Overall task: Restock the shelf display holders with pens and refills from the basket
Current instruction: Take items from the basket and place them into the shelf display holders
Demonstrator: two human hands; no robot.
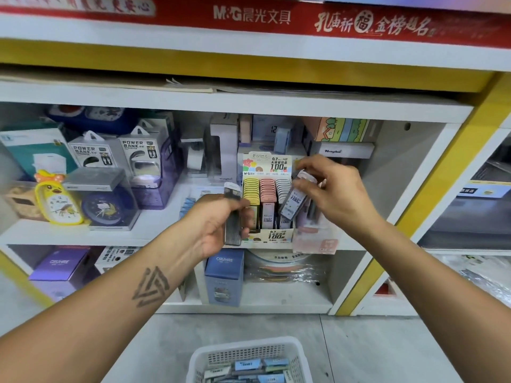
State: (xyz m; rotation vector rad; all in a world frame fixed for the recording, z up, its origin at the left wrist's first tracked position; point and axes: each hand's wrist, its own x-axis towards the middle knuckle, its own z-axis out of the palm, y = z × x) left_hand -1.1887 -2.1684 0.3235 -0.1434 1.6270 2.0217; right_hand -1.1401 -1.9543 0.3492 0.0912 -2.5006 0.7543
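A cardboard display holder (272,237) on the middle shelf carries rows of yellow, pink and grey lead refill cases. My left hand (218,221) grips a small stack of grey refill cases (233,214) upright, just left of the holder. My right hand (331,189) pinches one grey-blue refill case (294,201) by its pink cap, tilted over the holder's right-hand row. On the floor below stands a white plastic basket (300,357) with several more refill cases (249,366) lying in it.
Left of the holder stand alarm clocks (59,201), power bank boxes (92,153) and a purple box. A pink clear box (318,239) stands against the holder's right side. Blue Cruhre boxes (224,275) sit on the shelf below. A yellow upright (414,214) bounds the bay on the right.
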